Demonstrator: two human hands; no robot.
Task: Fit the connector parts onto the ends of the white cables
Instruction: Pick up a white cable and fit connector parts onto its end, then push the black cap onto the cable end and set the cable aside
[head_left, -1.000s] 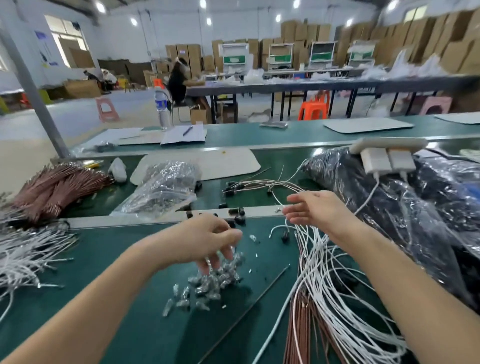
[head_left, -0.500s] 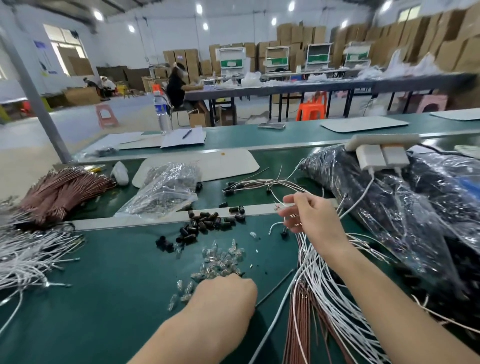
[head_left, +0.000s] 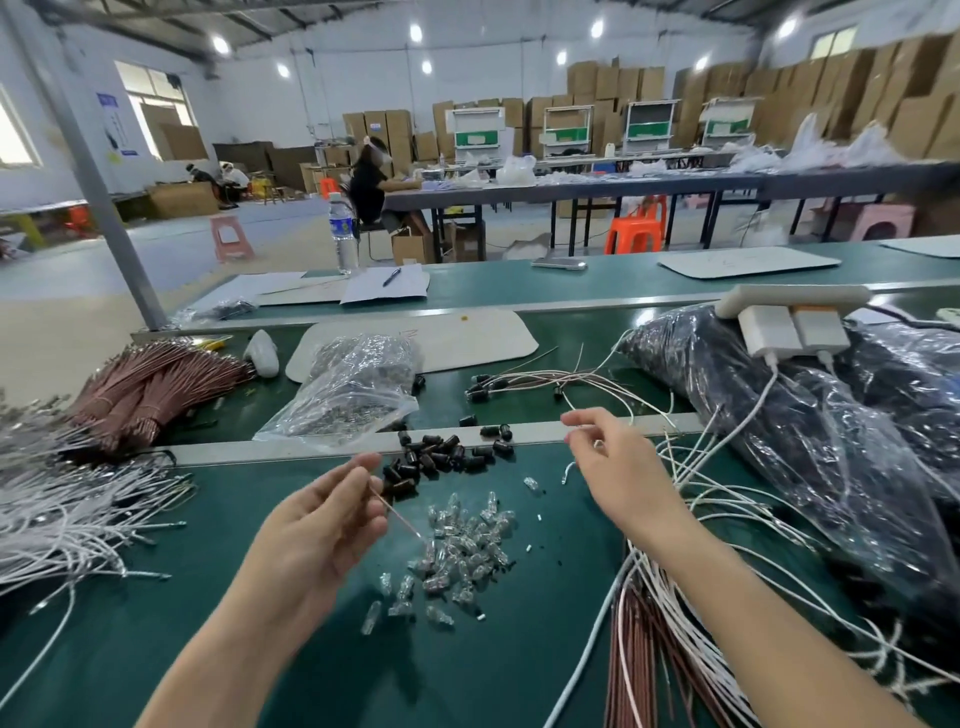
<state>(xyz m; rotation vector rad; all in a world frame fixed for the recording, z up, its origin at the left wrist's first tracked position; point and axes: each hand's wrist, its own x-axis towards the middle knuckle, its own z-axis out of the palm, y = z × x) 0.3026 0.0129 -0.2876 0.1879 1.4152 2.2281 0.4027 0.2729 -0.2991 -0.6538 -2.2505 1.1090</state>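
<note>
A pile of small clear connector parts (head_left: 467, 551) lies on the green bench between my hands, with a heap of black caps (head_left: 436, 460) just behind it. My left hand (head_left: 322, 525) is raised over the bench and pinches a thin brownish wire (head_left: 400, 514) whose tip points down at the clear parts. My right hand (head_left: 618, 467) hovers to the right and pinches a white cable near its end. That cable runs back into the loose bundle of white cables (head_left: 675, 597) under my right forearm.
More white cables (head_left: 67, 519) and a bundle of brown wires (head_left: 145, 389) lie at the left. A clear bag of parts (head_left: 353, 389) sits behind the bench rail. Black plastic bags (head_left: 831, 441) with a power strip (head_left: 789, 306) on top crowd the right side.
My left hand rose from the clear parts pile and now holds a thin brownish wire. My right hand lifted slightly, still with the white cable.
</note>
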